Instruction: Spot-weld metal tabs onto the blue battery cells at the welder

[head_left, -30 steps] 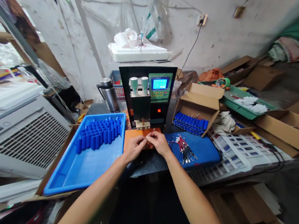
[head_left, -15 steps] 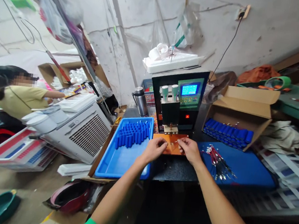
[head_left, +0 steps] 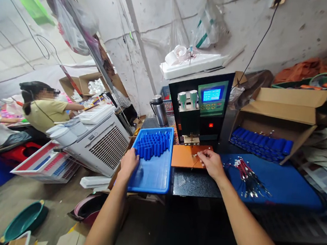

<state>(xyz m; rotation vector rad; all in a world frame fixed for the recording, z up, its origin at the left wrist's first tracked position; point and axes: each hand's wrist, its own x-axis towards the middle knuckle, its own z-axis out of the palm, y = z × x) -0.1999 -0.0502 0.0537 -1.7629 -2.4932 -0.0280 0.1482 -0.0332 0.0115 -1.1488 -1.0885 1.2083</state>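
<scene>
My left hand point(head_left: 129, 162) reaches over the left rim of a blue plastic tray point(head_left: 152, 178), close to the upright blue cylindrical cells point(head_left: 153, 147) at its far end. Its fingers curl away from me and are mostly hidden. My right hand point(head_left: 210, 162) rests on an orange plate point(head_left: 181, 159) and pinches a thin wire lead point(head_left: 195, 156). Just behind the plate stands a black spot-welding machine point(head_left: 203, 103) with a lit blue screen. A bundle of red and black wire leads point(head_left: 247, 178) lies on a blue mat point(head_left: 285, 186) to the right of my right hand.
An open cardboard box point(head_left: 281, 111) holding more blue cells stands at the back right. A steel flask point(head_left: 159, 110) is left of the machine. A white air cooler point(head_left: 103, 143) sits to the left, with two other people point(head_left: 44, 106) working beyond it. A green basin point(head_left: 23, 220) lies on the floor.
My left hand has left the orange plate and moved left to the blue tray. My right hand stays at the plate. My view has turned left, and a second person now shows at the far left.
</scene>
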